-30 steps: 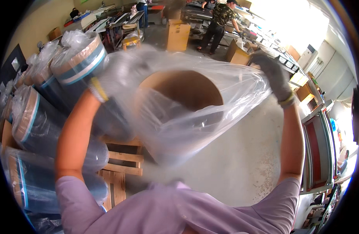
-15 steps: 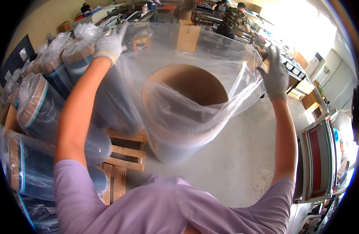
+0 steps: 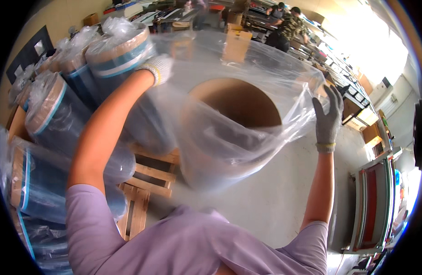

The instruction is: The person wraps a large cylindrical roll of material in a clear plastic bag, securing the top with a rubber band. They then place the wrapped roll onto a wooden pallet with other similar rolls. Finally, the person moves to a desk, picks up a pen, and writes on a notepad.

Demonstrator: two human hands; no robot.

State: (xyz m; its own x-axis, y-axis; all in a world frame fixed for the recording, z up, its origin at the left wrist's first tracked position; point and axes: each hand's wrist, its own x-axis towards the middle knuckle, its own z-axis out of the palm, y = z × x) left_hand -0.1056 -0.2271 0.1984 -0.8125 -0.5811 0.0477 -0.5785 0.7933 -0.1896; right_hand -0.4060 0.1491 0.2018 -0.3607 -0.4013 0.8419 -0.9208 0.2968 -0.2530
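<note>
Grey floor (image 3: 298,201) runs around the brown tube (image 3: 243,103), before me in clear plastic (image 3: 229,158); wrapped rolls (image 3: 50,110) crowd its left. My right hand (image 3: 329,117) spreads wide, gripping nothing. My left hand (image 3: 161,69) is blurred, its hold unclear. Film hazes the tube's base.

The grey floor (image 3: 284,192) carries a wooden pallet (image 3: 155,173) bearing film-wrapped rolls (image 3: 64,123).

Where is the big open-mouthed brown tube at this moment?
In the head view, the brown tube is just right of centre, with clear plastic film around it, between the left hand and the right hand.
</note>
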